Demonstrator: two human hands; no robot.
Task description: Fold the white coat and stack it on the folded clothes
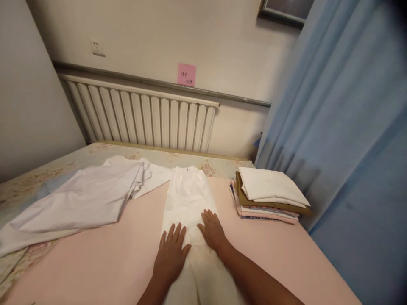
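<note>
Head view: a white garment [192, 197] is laid out lengthwise on a pink sheet [111, 262], its far end pointed toward the radiator [147, 114] at the wall. Left hand [171, 252] and right hand [212, 231] are both placed palm down on the garment, flattened, with fingers extended; the right is set slightly farther forward. To the left, loose white clothes [92, 195] are spread over pink sheet and floral bedspread [206, 166]. To the right, a folded stack [270, 203], topped by a white piece above an olive-brown one, is positioned near the blue curtain [318, 127].
</note>
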